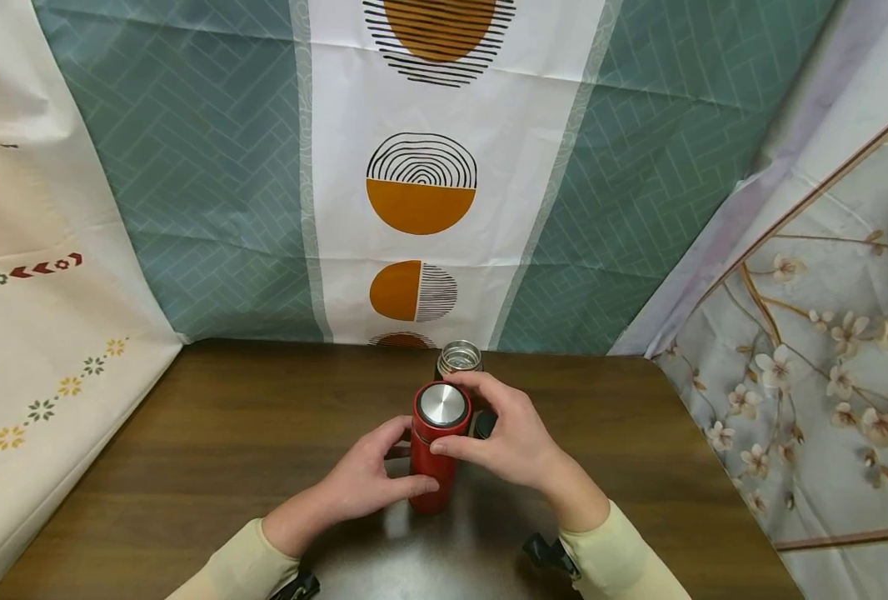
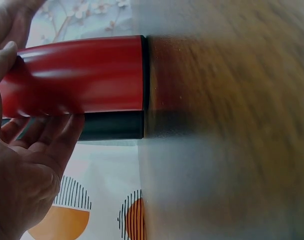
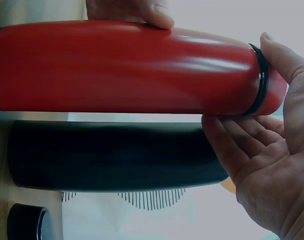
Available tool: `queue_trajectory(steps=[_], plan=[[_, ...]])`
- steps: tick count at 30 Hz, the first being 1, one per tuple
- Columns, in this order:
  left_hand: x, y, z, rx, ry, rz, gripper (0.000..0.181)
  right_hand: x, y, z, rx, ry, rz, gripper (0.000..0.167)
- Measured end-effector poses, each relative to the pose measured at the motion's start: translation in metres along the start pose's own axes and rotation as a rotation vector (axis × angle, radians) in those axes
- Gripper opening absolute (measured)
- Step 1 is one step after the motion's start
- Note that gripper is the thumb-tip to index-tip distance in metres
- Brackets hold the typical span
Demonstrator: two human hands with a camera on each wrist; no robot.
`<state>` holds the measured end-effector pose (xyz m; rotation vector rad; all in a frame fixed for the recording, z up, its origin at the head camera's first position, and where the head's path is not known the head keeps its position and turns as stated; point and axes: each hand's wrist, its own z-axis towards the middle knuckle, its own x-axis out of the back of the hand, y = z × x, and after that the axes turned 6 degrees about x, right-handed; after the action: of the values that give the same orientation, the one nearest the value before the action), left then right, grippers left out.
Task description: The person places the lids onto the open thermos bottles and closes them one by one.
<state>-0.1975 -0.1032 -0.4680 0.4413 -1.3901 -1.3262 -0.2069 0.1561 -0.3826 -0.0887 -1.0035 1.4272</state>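
Note:
A red thermos flask (image 1: 431,471) with a silver-topped lid (image 1: 442,405) stands upright on the table. My left hand (image 1: 361,477) grips its body from the left, thumb in front and fingers behind. Around the lid end, my right hand (image 1: 515,433) holds it between thumb and fingers. A dark ring shows between lid and body in the right wrist view, and the lid sits on the body. Just behind stands a black thermos flask (image 3: 116,156), its steel mouth (image 1: 461,357) uncovered. A small black cap (image 1: 485,424) lies right of the red flask, partly hidden by my right hand.
The brown wooden table (image 1: 264,400) runs back to a green and white patterned cloth (image 1: 212,208). A cream cloth (image 1: 54,358) hangs at the left, and a flowered cloth (image 1: 811,400) at the right.

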Motion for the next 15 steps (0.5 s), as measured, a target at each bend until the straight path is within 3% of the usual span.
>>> queue_trajectory(steps=[8,15], plan=[[0.0005,0.0007,0.0015,-0.008,0.004,0.016,0.063,-0.0035,0.0011,0.0005,0.075,0.042,-0.096,0.08],[0.0007,-0.0004,0.0007,-0.006,0.0,0.02,0.064,-0.0036,0.0014,-0.0005,0.039,0.007,-0.061,0.083]])
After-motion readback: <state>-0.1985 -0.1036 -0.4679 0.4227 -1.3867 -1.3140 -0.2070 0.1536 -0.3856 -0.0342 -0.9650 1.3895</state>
